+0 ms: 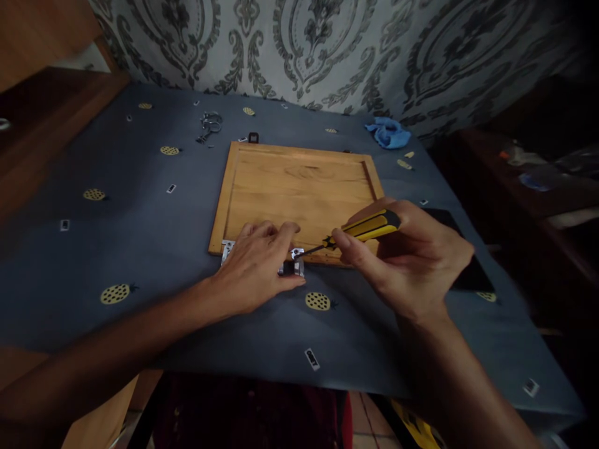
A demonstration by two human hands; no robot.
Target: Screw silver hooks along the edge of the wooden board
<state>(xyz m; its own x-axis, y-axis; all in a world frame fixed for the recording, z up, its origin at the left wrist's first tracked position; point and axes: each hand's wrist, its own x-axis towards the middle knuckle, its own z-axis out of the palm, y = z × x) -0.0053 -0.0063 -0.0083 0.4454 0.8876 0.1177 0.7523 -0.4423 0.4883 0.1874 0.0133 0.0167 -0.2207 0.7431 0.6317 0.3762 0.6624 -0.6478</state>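
Note:
A wooden panel door (299,187) lies flat on a table under a blue cloth (140,249). A metal hinge (292,265) sits at the panel's near edge. My left hand (259,265) rests over the hinge with its fingers curled down, pressing it against the wood. My right hand (407,255) is closed round a yellow and black screwdriver (365,229). The screwdriver's tip touches the hinge plate just right of my left fingers.
A bunch of keys (209,125) lies at the back left of the table. A crumpled blue cloth (387,132) sits at the back right. A dark flat object (463,262) lies behind my right hand. Patterned wallpaper rises behind the table.

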